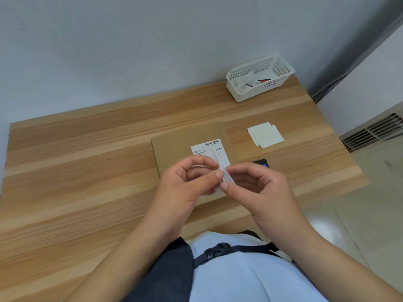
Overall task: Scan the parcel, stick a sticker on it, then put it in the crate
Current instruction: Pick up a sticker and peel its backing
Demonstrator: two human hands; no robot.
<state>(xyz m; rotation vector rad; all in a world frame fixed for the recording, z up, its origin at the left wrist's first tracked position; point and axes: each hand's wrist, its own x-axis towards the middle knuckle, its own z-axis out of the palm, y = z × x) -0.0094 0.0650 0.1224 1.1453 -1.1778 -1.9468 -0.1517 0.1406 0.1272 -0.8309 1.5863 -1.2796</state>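
The person is holding both hands just above the flat brown parcel (174, 144), which is lying on the wooden table (87, 160) with its white barcode label (214, 149) facing up. The left hand (183, 184) and the right hand (261, 188) are meeting at a small pale sticker (226, 173); each hand is pinching it between thumb and forefinger, with the other fingers loosely curled and holding nothing. It seems the sticker is being peeled from its backing, but which layer is in which hand I cannot tell. To do this step well, the person should be pulling slowly from one corner, so the thin piece is not tearing or curling onto itself, and should be touching only the edge of the glue side. Then it should go on a bare part of the cardboard, not over the barcode, and be pressed flat from one side to the other. A few more square sheets (266, 136) are lying to the right of the parcel, and a dark device (261, 163), probably the scanner, is showing partly behind the right hand. The white crate (239, 95) is standing at the far right corner, well apart from the parcel, with some items already in it.
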